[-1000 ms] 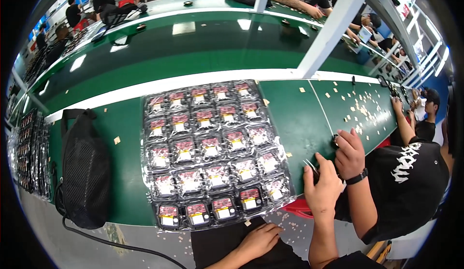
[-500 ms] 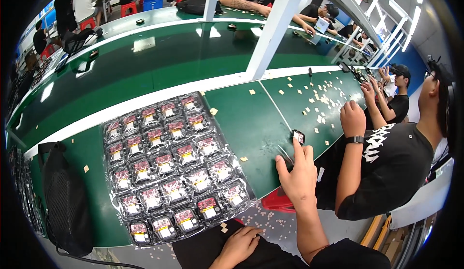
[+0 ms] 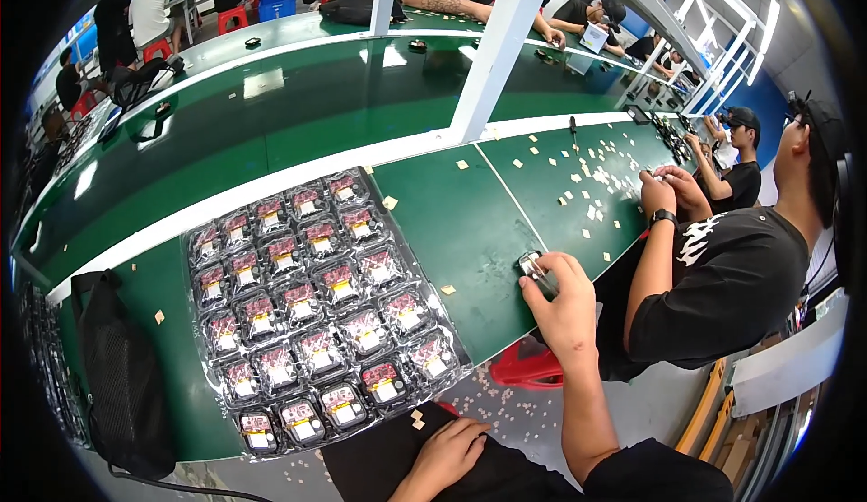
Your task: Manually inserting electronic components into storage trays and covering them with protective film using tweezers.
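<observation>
My right hand (image 3: 569, 312) reaches over the green table and has its thumb and fingers around a small black square device (image 3: 531, 264) near the seam. The fingers hide part of the device. My left hand (image 3: 448, 457) lies on my dark-clothed leg, fingers stretched out, holding nothing. Left of my right hand, a clear plastic tray (image 3: 368, 251) carries rows of black square devices with red, white and yellow faces. One front-row device (image 3: 385, 385) shows a brighter red face than its neighbours.
Small pale paper squares (image 3: 591, 174) lie scattered over the table's right side. A black bag (image 3: 122, 376) rests at the left. A white post (image 3: 506, 51) rises beyond the tray. A co-worker (image 3: 722, 276) sits close at the right, beside a red stool (image 3: 524, 367).
My right hand has gone from one fingertip on the device to a thumb-and-finger grasp, bringing it slightly left. The co-worker's hands have come together lower down. My left hand has stayed.
</observation>
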Tool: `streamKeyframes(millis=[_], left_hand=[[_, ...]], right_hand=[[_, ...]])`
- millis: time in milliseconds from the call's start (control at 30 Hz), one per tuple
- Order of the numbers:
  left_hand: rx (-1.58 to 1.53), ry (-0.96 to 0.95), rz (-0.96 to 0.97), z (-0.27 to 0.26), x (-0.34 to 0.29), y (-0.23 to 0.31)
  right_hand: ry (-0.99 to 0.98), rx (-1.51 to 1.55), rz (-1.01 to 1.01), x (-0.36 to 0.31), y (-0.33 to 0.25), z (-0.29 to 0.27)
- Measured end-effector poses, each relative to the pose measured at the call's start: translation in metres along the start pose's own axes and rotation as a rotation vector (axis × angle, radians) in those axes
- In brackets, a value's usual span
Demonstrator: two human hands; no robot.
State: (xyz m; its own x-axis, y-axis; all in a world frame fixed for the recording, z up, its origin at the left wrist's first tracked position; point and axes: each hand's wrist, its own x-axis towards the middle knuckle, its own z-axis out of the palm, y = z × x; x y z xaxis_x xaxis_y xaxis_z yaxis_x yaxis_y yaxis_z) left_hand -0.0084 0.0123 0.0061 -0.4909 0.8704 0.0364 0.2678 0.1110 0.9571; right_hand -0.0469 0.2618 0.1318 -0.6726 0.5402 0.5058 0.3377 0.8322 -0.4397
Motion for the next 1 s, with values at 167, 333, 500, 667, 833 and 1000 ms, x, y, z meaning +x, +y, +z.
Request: streamKeyframes(millis=[167, 333, 500, 667, 833, 1000], left_hand=[[0.002, 0.108, 0.064, -0.010, -0.005, 0.013], [-0.276, 0.266, 0.059, -0.031, -0.013, 0.040], [-0.066, 0.763, 0.244, -0.039, -0.027, 0.063], [0.223, 0.976, 0.342, -0.048, -0.030, 0.060], [0.157, 0.975, 0.331, -0.059, -0.035, 0.060], [-0.324, 1.002, 0.323, -0.059, -0.042, 0.057]], right_hand=[[-0.122, 0.362, -0.014, -0.030, -0.029, -0.014], [-0.241, 0.628, -0.363, -0.058, -0.053, -0.030], [-0.444, 0.820, -0.320, -0.081, -0.073, -0.032], [-0.658, 0.985, -0.026, -0.104, -0.100, -0.026], [-0.735, 1.011, -0.020, -0.117, -0.108, -0.019], [-0.790, 1.052, -0.037, -0.110, -0.114, -0.017]])
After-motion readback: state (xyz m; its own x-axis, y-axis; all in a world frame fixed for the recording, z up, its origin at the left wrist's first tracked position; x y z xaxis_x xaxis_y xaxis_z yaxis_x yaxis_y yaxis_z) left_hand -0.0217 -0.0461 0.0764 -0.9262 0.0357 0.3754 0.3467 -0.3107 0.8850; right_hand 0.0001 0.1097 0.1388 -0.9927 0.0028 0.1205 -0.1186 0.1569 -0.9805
